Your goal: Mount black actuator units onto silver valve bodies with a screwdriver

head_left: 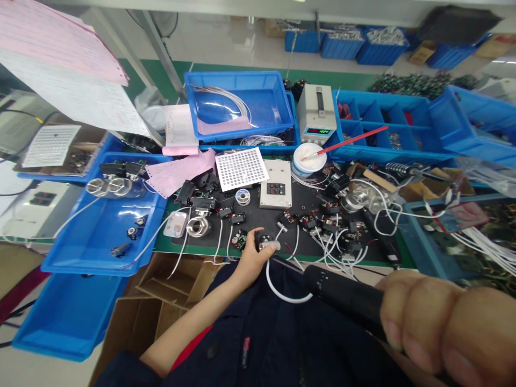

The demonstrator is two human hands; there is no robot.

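My left hand is closed around a small black housing at the bench's front edge. A whitish cable fitting sticks out beside the thumb, and a white cable loops down from it. My right hand, large and close at the lower right, is wrapped round the black handle of a screwdriver. Its thin metal shaft points left to the housing; the tip's exact contact is hidden. A small circuit board lies just left of my left fingers.
Black switch parts with white wires crowd the bench on the right. Behind stand a grey test box, a solder spool, a white tub with a red brush and a power supply. Blue trays flank the left.
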